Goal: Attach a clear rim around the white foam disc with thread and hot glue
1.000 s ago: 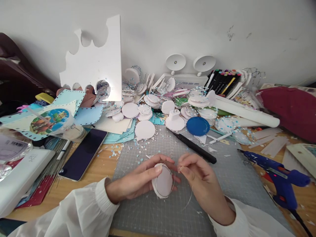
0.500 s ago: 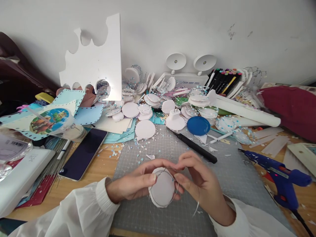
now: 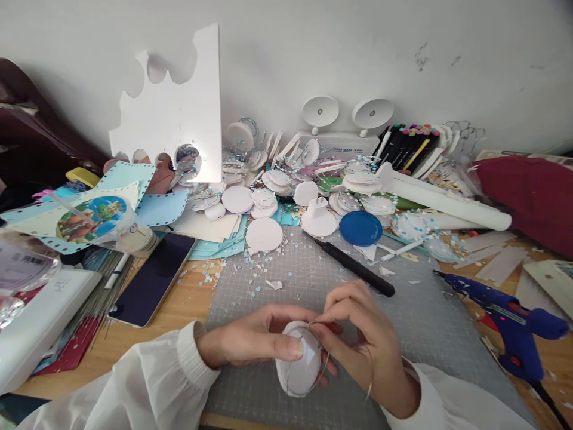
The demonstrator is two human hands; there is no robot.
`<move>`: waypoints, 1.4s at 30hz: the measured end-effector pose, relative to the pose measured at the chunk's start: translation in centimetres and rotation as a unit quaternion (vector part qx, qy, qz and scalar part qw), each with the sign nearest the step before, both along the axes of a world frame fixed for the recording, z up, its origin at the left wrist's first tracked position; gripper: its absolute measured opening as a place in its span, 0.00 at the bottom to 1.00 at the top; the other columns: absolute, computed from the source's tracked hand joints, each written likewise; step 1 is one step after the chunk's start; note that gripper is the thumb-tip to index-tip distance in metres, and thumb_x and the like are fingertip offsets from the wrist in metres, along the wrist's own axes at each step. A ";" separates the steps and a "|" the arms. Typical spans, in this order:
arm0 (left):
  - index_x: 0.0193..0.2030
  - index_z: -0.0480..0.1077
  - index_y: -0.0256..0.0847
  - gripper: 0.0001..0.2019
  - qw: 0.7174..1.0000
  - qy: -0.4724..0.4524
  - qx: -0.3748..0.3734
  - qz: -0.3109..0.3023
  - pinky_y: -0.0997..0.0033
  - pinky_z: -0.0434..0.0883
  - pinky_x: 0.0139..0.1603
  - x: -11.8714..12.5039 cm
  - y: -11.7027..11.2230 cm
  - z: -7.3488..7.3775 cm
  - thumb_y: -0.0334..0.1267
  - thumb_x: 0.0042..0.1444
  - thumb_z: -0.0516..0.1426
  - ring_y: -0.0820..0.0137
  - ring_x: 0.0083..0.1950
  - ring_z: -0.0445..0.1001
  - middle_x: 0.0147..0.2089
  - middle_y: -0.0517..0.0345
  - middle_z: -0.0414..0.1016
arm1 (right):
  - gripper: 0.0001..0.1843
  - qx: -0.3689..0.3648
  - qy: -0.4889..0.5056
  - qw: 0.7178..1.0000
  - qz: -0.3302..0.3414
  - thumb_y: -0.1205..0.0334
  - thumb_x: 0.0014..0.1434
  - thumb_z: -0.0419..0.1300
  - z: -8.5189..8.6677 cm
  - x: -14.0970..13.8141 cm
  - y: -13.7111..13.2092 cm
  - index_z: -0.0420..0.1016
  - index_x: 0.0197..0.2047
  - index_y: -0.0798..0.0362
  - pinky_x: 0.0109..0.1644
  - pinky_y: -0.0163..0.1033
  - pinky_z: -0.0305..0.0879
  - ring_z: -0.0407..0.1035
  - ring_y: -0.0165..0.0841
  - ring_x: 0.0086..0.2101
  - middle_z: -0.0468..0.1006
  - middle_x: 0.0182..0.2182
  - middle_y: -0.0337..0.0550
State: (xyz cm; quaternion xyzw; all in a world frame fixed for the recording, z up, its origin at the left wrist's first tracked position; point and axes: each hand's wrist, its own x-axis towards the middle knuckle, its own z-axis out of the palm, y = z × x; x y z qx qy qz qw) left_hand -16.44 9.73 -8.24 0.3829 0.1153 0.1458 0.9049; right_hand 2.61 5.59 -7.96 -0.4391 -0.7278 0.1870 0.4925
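A white foam disc is tilted up in front of me, above the grey cutting mat. My left hand grips the disc, thumb on its face and fingers behind it. A thin wire loops round the disc, and its loose end hangs below my right palm. At the disc's upper right edge my right hand pinches this wire between thumb and fingers. Beyond my hands a black pen-shaped tool lies on the mat.
A blue glue gun lies at right, a phone at left. Several white discs and wire-wrapped pieces crowd the back, beside a blue round lid. A cut white board leans on the wall. Scraps dot the mat.
Both hands and the disc have come slightly lower and nearer to me. The disc has turned, so its face looks narrower. My right fingers still pinch at its upper edge.
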 end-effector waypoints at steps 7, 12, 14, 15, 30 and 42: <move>0.55 0.72 0.36 0.29 1.000 -0.004 0.018 0.011 0.63 0.72 0.45 0.2 -0.1 0.0 0.53 0.52 0.64 0.61 0.42 0.80 0.45 0.43 0.81 | 0.09 -0.014 0.023 1.000 -0.012 0.67 0.58 0.64 -0.1 -0.2 -0.1 0.69 0.28 0.50 0.36 0.41 0.59 0.63 0.33 0.31 0.69 0.27 0.38; 0.61 0.67 0.38 0.33 0.998 -0.027 -0.006 0.057 0.65 0.70 0.48 -0.1 0.1 0.1 0.51 0.51 0.65 0.60 0.48 0.78 0.50 0.43 0.78 | 0.04 -0.041 0.028 0.999 -0.010 0.66 0.60 0.63 -0.4 0.1 0.2 0.73 0.39 0.47 0.43 0.45 0.62 0.66 0.37 0.38 0.71 0.35 0.42; 0.63 0.65 0.41 0.35 0.997 -0.024 -0.001 0.079 0.68 0.68 0.49 -0.2 0.3 0.2 0.48 0.49 0.67 0.61 0.51 0.76 0.54 0.44 0.75 | 0.07 -0.035 0.027 0.999 -0.022 0.65 0.60 0.63 -0.4 0.2 0.3 0.72 0.41 0.47 0.45 0.46 0.63 0.66 0.39 0.42 0.71 0.39 0.44; 0.64 0.64 0.42 0.37 0.996 -0.022 0.003 0.084 0.69 0.67 0.49 -0.3 0.4 0.3 0.47 0.47 0.68 0.61 0.52 0.75 0.55 0.45 0.74 | 0.07 -0.027 0.022 0.999 -0.028 0.66 0.60 0.63 -0.3 0.3 0.3 0.72 0.42 0.46 0.45 0.46 0.63 0.66 0.39 0.43 0.71 0.40 0.44; 0.47 0.71 0.42 0.09 0.651 0.198 0.676 0.283 0.62 0.62 0.54 -1.3 1.1 1.4 0.35 0.59 0.60 0.61 0.52 0.67 0.49 0.49 0.72 | 0.07 -0.049 0.031 0.998 0.025 0.71 0.61 0.59 0.4 -0.1 0.3 0.72 0.36 0.49 0.31 0.36 0.67 0.69 0.30 0.27 0.74 0.29 0.39; 0.35 0.72 0.36 0.09 0.731 0.178 0.604 0.262 0.74 0.62 0.30 -0.8 -0.1 2.1 0.32 0.64 0.53 0.73 0.28 0.65 0.24 0.58 0.70 | 0.11 -0.006 0.013 1.000 0.024 0.73 0.59 0.62 0.5 0.2 -0.1 0.73 0.41 0.49 0.32 0.35 0.70 0.71 0.30 0.30 0.76 0.31 0.40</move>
